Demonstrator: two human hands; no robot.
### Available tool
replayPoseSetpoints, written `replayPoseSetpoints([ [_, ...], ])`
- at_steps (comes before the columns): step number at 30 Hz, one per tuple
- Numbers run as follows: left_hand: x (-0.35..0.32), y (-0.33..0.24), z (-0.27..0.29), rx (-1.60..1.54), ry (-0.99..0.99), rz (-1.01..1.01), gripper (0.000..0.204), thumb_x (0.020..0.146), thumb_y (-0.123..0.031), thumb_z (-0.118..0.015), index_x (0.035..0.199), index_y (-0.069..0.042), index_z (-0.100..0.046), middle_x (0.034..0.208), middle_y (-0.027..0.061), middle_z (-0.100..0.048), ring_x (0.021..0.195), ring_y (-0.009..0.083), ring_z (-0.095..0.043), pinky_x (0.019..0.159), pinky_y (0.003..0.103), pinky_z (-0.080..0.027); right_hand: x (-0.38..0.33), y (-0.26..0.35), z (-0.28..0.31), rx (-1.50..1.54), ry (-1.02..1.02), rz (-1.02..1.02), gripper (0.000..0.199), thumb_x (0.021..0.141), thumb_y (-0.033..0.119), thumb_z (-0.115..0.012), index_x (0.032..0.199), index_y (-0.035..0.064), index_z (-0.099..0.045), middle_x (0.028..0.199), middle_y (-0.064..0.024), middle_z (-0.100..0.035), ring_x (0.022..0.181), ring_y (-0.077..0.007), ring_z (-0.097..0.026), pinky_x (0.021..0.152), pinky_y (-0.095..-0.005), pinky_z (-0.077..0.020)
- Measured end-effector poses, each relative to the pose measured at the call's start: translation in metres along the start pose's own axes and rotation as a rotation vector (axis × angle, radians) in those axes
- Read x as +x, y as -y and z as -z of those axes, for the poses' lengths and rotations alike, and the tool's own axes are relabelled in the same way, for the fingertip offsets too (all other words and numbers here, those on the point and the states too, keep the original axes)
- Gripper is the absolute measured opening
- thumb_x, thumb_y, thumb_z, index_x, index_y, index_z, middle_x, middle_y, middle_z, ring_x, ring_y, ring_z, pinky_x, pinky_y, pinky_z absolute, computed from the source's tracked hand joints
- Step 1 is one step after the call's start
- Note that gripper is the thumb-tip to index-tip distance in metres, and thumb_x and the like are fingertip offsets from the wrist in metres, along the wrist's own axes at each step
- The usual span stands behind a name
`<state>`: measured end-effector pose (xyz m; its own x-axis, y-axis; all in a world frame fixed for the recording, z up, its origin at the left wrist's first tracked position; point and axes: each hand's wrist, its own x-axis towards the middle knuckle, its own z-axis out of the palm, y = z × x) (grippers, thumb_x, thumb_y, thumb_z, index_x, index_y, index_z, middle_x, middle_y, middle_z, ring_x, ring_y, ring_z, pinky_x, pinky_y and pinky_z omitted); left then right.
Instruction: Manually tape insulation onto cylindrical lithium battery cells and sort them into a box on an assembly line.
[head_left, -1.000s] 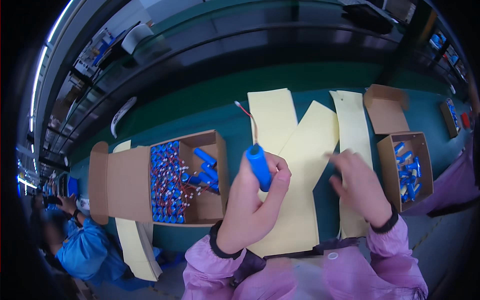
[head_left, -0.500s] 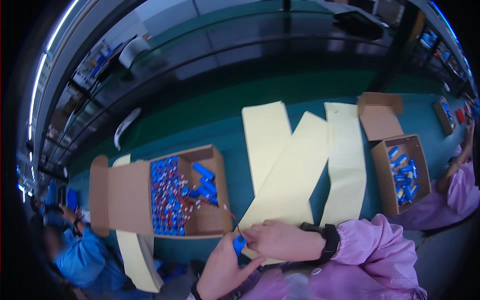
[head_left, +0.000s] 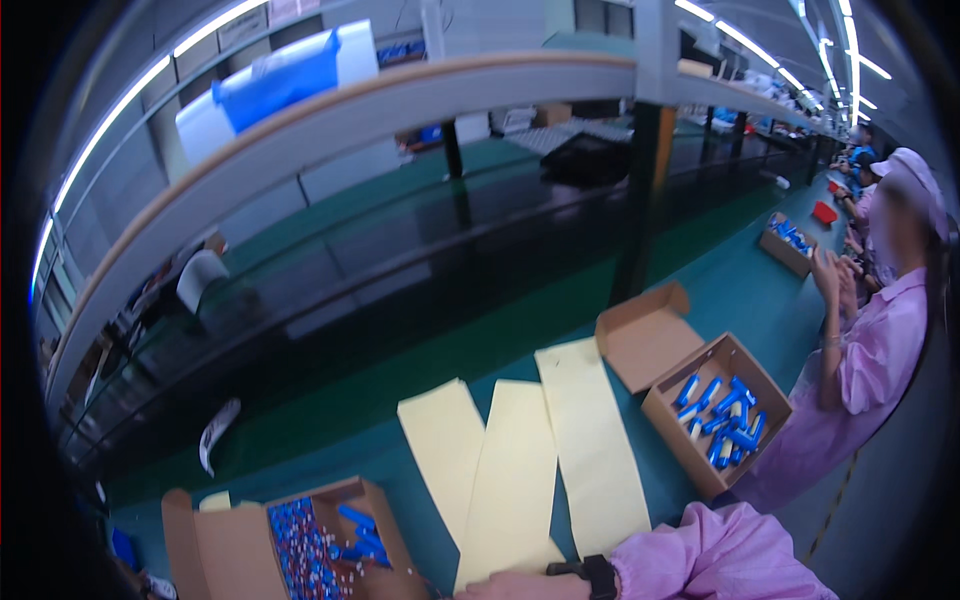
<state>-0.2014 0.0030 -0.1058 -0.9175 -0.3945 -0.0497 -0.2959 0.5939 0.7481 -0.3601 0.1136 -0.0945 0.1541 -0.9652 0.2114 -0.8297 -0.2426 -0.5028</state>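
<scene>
1. At the near end of the middle yellow strip (head_left: 515, 470), resting the right hand (head_left: 515, 586) back-up on the paper, with a wristwatch (head_left: 598, 574) and pink sleeve (head_left: 720, 555) trailing off to the right of that strip.
2. Being cut off by the lower edge at the fingers: impossible to tell how far open, or whether gripping anything. Not showing the left hand at all.
3. Sitting just left of the strip, the open carton of blue cells (head_left: 300, 540); well to the right of it, a second carton (head_left: 715, 415) with fewer cells.
4. Probably pausing between cells, judging by the bare strip.
5. Calling next for a reach left of the strip into the near carton, pinching one cell free of its packed neighbours.
</scene>
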Motion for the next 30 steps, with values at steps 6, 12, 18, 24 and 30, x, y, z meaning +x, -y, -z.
replayPoseSetpoints([
  [6,0.004,0.019,-0.027,0.053,0.054,0.091,0.057,0.076,-0.033,-0.079,0.113,0.000,-0.050,0.095,0.0253,-0.061,0.089,0.0447,-0.060,0.076,0.044,-0.050,-0.013,-0.003,0.004,-0.008,0.039,-0.046,0.019,0.084,0.014,-0.052,0.082,-0.0041,-0.057,0.082,-0.0182,-0.059,0.080,-0.0334,-0.063,0.068,-0.0404,-0.0517],
  [12,0.013,0.011,-0.031,-0.055,0.111,0.222,0.059,0.075,-0.044,-0.078,0.107,-0.001,-0.054,0.096,0.0253,-0.062,0.089,0.0451,-0.059,0.076,0.047,-0.049,-0.014,-0.001,-0.002,-0.090,-0.010,0.019,0.017,0.085,0.012,-0.052,0.084,-0.0037,-0.057,0.071,-0.0185,-0.060,0.069,-0.0348,-0.064,0.061,-0.0406,-0.0511],
  [18,0.015,0.007,-0.022,0.243,0.111,-0.011,0.059,0.081,-0.044,-0.073,0.115,0.000,-0.054,0.092,0.0223,-0.062,0.086,0.0398,-0.061,0.074,0.042,-0.050,-0.015,-0.002,0.066,0.178,-0.213,-0.045,0.021,0.088,0.022,-0.060,0.093,0.0017,-0.060,0.074,-0.0160,-0.061,0.068,-0.0353,-0.064,0.061,-0.0406,-0.0507],
  [24,0.047,-0.032,0.012,-1.007,0.005,0.364,0.028,0.104,-0.022,-0.039,0.095,0.002,-0.051,0.067,0.0112,-0.045,0.057,0.0201,-0.045,0.052,0.035,-0.038,-0.039,-0.032,0.102,1.196,-0.825,-0.262,0.009,0.089,0.005,-0.067,0.095,0.0007,-0.062,0.093,-0.0056,-0.065,0.081,-0.0148,-0.069,0.072,-0.0265,-0.0548],
  [30,0.122,-0.079,0.021,-1.108,-0.050,0.000,0.040,0.104,-0.039,-0.039,0.121,-0.003,-0.047,0.089,0.0045,-0.052,0.072,0.0159,-0.053,0.063,0.026,-0.042,-0.043,-0.060,0.071,1.329,-0.946,-0.323,0.005,0.087,0.002,-0.065,0.086,-0.0022,-0.063,0.103,-0.0108,-0.060,0.099,-0.0215,-0.065,0.081,-0.0317,-0.0545],
])
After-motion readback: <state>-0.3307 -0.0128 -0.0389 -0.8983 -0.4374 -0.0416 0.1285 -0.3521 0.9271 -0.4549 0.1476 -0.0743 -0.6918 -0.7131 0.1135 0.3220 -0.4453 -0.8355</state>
